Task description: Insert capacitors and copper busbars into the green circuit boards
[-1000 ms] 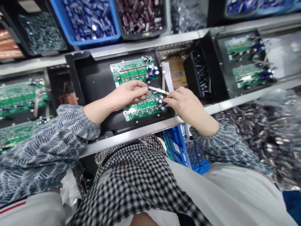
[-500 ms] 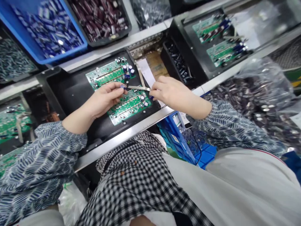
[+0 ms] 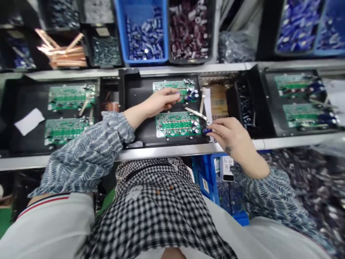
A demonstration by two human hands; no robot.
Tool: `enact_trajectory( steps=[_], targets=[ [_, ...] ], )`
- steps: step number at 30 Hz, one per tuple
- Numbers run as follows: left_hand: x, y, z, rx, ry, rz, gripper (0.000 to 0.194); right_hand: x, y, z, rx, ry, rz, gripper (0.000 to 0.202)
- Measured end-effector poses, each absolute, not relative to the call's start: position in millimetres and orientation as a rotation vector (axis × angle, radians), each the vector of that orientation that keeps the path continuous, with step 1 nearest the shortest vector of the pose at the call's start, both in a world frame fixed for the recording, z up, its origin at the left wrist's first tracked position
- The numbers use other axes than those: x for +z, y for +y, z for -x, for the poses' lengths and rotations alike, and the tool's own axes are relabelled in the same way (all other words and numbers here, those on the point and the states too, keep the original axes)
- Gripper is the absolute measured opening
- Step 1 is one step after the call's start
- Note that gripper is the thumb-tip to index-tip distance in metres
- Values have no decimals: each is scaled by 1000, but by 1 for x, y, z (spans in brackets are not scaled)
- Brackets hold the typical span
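My left hand [image 3: 163, 100] hovers over the upper green circuit board [image 3: 164, 85], its fingers pinched, with a bit of a blue capacitor at the fingertips mostly hidden. Just below lies a second circuit board [image 3: 178, 126], carrying a few upright capacitors at its right end. Right of this board, my right hand [image 3: 231, 135] grips another blue capacitor [image 3: 207, 131] between thumb and fingers, above the tray's right edge. A pale flat strip [image 3: 196, 113] slants between the two hands, one end near the right fingertips. Both boards lie in a black tray [image 3: 140, 124].
Behind the tray stand a blue bin [image 3: 165, 59] of blue capacitors and a black bin [image 3: 188, 60] of dark red ones. Trays with more circuit boards [image 3: 71, 98] flank mine on both sides. A narrow black box [image 3: 256, 131] of small parts stands at right. A metal rail [image 3: 161, 153] runs along the front.
The head view has turned and levelled. My hands have moved apart, the right one drawing toward the front rail with its capacitor. The strip that spanned between them now lies clear of the left fingers.
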State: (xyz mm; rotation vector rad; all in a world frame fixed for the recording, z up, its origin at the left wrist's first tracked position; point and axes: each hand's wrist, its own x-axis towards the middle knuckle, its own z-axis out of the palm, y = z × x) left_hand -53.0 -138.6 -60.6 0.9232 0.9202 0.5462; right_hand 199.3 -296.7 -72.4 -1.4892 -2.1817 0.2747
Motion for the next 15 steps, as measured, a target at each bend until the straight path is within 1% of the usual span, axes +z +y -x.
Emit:
enact_trajectory(
  steps=[5,11,15],
  targets=[
    [-56,-142,52,528,948,-933,14,-80,-274,-191,24,-2355,1507,25],
    [-58,-141,53,519,909,-961,14,-84,-265,-198,-61,-2502,1417,26],
    [-59,-139,54,526,912,-961,15,-78,-264,-195,-121,-2578,1368,23]
  ],
)
